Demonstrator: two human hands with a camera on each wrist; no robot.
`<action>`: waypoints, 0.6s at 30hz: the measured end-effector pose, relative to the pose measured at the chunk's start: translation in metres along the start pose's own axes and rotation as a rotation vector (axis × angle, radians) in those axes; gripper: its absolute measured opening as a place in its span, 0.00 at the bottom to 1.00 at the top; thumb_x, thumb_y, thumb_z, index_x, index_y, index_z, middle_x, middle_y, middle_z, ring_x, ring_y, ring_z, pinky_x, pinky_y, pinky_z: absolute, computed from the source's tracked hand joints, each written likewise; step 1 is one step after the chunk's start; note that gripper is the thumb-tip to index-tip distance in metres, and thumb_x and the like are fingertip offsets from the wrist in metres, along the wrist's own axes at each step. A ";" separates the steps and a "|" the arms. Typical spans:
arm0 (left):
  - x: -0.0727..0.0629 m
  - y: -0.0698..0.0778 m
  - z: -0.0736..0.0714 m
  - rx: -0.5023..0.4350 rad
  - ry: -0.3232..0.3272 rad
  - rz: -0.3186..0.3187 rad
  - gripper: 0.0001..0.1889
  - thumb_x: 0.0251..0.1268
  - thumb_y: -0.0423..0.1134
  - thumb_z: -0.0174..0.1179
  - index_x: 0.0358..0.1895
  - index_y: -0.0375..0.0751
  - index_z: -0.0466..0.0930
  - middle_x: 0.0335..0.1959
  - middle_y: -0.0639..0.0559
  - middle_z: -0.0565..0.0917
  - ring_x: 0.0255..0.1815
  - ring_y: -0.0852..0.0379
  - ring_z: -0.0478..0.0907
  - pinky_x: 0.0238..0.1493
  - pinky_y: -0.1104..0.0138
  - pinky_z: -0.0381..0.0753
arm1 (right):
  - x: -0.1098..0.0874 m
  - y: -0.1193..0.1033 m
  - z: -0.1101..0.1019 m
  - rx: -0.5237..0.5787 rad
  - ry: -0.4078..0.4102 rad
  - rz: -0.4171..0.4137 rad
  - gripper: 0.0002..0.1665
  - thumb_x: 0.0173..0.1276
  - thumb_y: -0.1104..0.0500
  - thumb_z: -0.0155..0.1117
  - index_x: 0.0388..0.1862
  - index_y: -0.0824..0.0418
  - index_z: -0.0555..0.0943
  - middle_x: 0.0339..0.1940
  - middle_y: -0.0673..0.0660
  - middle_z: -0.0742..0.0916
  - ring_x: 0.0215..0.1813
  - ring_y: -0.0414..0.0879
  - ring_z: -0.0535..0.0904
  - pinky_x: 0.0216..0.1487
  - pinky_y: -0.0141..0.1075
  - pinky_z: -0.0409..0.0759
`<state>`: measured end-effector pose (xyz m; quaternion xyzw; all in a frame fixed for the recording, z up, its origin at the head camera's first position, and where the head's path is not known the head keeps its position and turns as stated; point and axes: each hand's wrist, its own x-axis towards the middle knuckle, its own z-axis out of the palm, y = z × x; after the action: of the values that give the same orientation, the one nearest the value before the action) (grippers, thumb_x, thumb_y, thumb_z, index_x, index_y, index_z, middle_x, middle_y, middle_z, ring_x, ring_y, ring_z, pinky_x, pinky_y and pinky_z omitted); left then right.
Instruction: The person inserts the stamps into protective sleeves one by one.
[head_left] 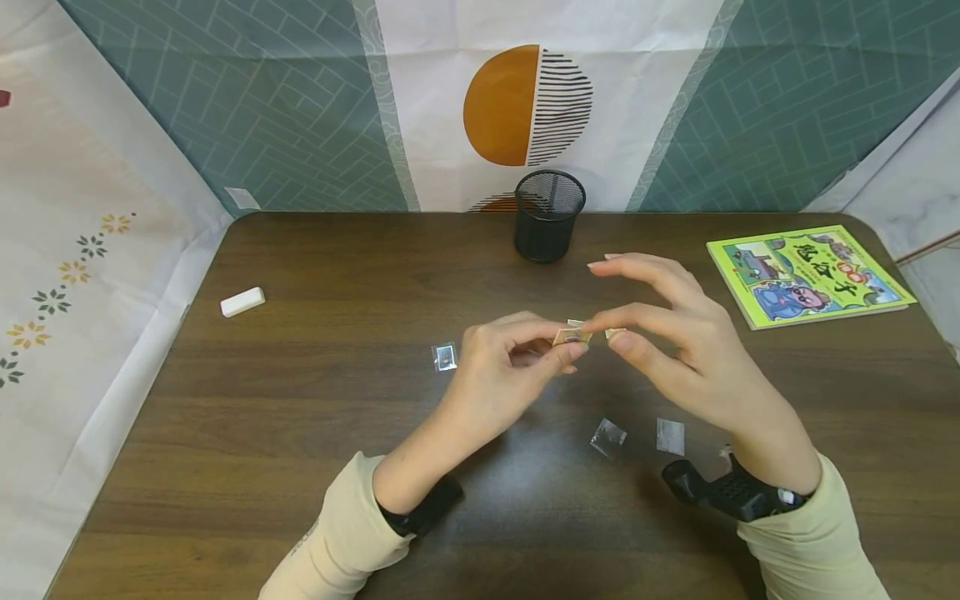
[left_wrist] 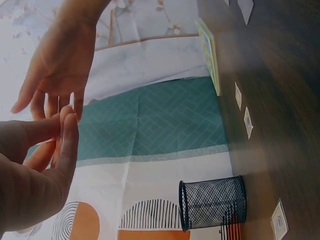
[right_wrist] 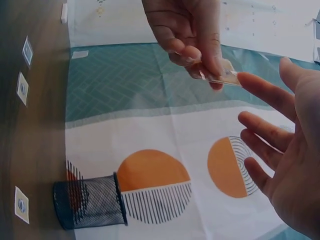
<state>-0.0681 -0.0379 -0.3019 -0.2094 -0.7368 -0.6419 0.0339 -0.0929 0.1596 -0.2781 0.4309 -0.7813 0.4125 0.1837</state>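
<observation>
The left hand (head_left: pixel 498 362) pinches a small stamp-like card in a clear sleeve (head_left: pixel 570 336) between thumb and fingers, above the table. In the right wrist view this sleeved card (right_wrist: pixel 227 75) shows pale, with glossy plastic along its edge. The right hand (head_left: pixel 686 350) has its fingers spread; its index fingertip meets the card's edge, and its thumb stands apart. On the table lies a similar card (head_left: pixel 445 357), left of the left hand. Two more, a card (left_wrist: pixel 238 95) and another card (left_wrist: pixel 248 121), lie behind the hands, mostly hidden in the head view.
Two clear plastic pieces, one crumpled (head_left: pixel 607 437) and one flatter piece (head_left: pixel 671 437), lie near the right wrist. A black mesh pen holder (head_left: pixel 550 218) stands at the back. A green book (head_left: pixel 810 277) lies back right, a white oblong block (head_left: pixel 242 302) at the left.
</observation>
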 end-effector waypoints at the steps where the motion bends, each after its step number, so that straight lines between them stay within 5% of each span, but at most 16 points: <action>1: 0.000 0.000 0.000 0.007 0.006 0.010 0.06 0.56 0.30 0.65 0.37 0.34 0.85 0.31 0.49 0.84 0.27 0.63 0.83 0.32 0.69 0.82 | 0.000 0.000 0.000 -0.014 0.006 -0.016 0.24 0.72 0.45 0.50 0.36 0.61 0.86 0.58 0.63 0.78 0.65 0.55 0.66 0.66 0.43 0.58; 9: 0.001 -0.002 -0.001 0.000 0.014 -0.014 0.08 0.62 0.33 0.61 0.39 0.32 0.85 0.33 0.49 0.82 0.30 0.64 0.81 0.37 0.70 0.82 | 0.003 -0.001 -0.001 -0.084 0.060 -0.105 0.24 0.71 0.45 0.52 0.36 0.62 0.87 0.55 0.65 0.80 0.63 0.57 0.69 0.65 0.46 0.59; 18: 0.002 -0.001 -0.001 -0.043 0.047 -0.037 0.05 0.57 0.32 0.64 0.36 0.34 0.85 0.32 0.49 0.83 0.31 0.60 0.82 0.37 0.68 0.82 | 0.000 0.001 -0.002 -0.074 0.005 -0.111 0.23 0.69 0.44 0.55 0.37 0.60 0.87 0.59 0.64 0.78 0.64 0.57 0.67 0.65 0.45 0.59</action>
<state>-0.0707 -0.0379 -0.3016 -0.1811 -0.7255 -0.6630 0.0350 -0.0940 0.1616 -0.2769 0.4657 -0.7703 0.3737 0.2239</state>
